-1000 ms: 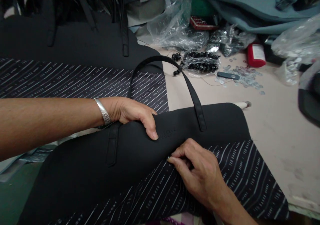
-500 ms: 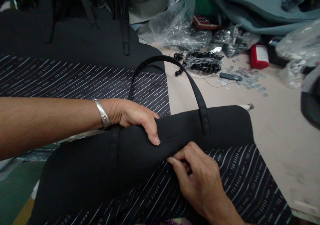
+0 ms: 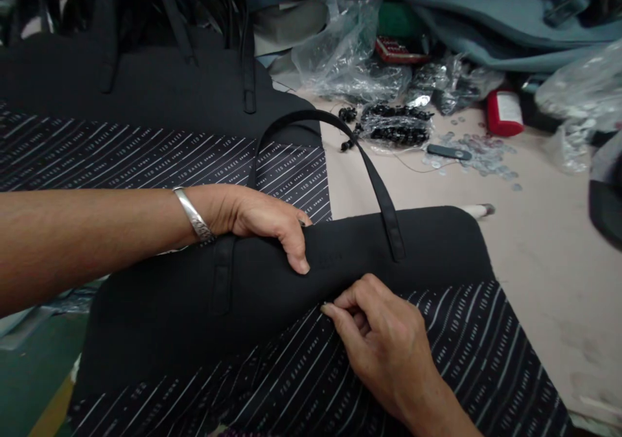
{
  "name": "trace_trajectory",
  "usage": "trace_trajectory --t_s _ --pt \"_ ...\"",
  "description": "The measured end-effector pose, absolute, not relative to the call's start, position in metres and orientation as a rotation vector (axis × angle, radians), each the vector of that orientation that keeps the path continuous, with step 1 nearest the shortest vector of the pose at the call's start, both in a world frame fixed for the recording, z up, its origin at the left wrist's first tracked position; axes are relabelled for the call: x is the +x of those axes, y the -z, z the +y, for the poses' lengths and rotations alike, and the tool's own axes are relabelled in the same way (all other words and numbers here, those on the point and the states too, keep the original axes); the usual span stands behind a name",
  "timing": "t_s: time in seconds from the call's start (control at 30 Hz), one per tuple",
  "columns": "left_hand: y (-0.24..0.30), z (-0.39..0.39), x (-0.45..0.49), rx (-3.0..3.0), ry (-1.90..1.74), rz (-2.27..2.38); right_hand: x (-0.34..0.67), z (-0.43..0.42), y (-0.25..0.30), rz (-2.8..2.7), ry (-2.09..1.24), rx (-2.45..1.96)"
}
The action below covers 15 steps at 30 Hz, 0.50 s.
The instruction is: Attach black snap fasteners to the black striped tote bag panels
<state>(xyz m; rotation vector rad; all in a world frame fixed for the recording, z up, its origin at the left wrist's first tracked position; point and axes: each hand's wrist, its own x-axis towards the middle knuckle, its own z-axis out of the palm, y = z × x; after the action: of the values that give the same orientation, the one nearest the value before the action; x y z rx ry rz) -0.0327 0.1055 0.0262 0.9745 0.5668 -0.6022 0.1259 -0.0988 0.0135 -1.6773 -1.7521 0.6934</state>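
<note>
A black tote bag (image 3: 437, 243) with a white-striped lower panel lies across the near part of the table, its black handle (image 3: 374, 178) arching upward. My left hand (image 3: 262, 220), with a silver bangle on the wrist, grips the bag's top edge, thumb pressed on the front face. My right hand (image 3: 383, 340) rests on the striped panel just below, fingers curled in a pinch at the seam between black band and stripes. What the pinch holds is too small to make out.
A stack of identical striped bags (image 3: 146, 145) lies at the left and back. Clear plastic bags (image 3: 350, 55), black small parts (image 3: 396, 129), loose clear discs (image 3: 481, 152), a red-and-white container (image 3: 505, 110) and grey-blue fabric (image 3: 486, 16) crowd the far side. Bare pinkish tabletop (image 3: 544, 262) shows at right.
Both hands stay on the bag; the right hand's pinch has crept slightly left along the seam. The bag has shifted a little under them.
</note>
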Motion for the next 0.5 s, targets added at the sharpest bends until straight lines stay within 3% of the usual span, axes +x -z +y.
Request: trace_trajectory --t_s 0.5 --pt "-0.0243 0.1052 -0.029 0.955 0.596 0.501 0.123 -0.0986 -0.0092 -1.784 -0.529 -1.621"
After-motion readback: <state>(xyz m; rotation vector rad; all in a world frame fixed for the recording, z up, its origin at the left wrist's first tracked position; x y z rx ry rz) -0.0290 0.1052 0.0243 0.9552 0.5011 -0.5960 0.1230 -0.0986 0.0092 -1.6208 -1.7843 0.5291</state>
